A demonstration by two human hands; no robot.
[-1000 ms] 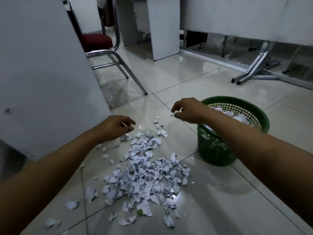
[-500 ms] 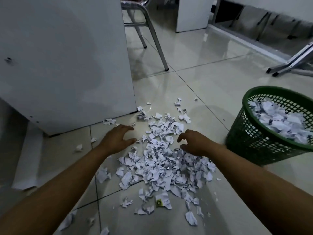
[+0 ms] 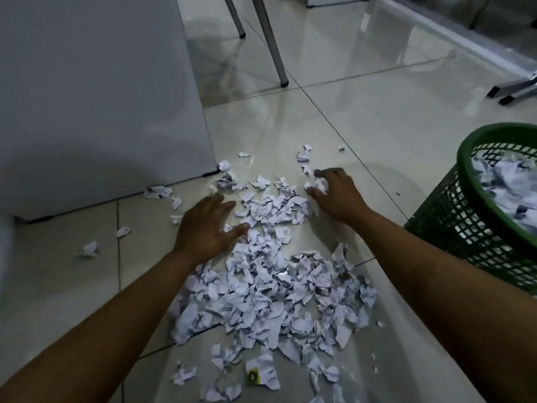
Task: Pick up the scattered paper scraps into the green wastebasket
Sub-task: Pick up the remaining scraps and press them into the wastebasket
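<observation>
A wide pile of torn white paper scraps (image 3: 270, 289) covers the tiled floor in front of me. My left hand (image 3: 207, 228) lies flat on the pile's far left edge, fingers straight and spread. My right hand (image 3: 337, 196) is at the far right edge, its fingers curled round a few scraps (image 3: 315, 184). The green mesh wastebasket (image 3: 465, 228) stands at the right, partly cut by the frame, with several scraps inside it.
A white cabinet panel (image 3: 101, 112) rises close on the left. Metal chair legs (image 3: 273, 48) stand beyond the pile. A folding metal stand foot (image 3: 514, 93) lies far right. Loose scraps (image 3: 90, 248) sit left of the pile.
Both hands have come down from near the basket onto the far edge of the pile. The right hand has closed round scraps; the view has tilted down and closer.
</observation>
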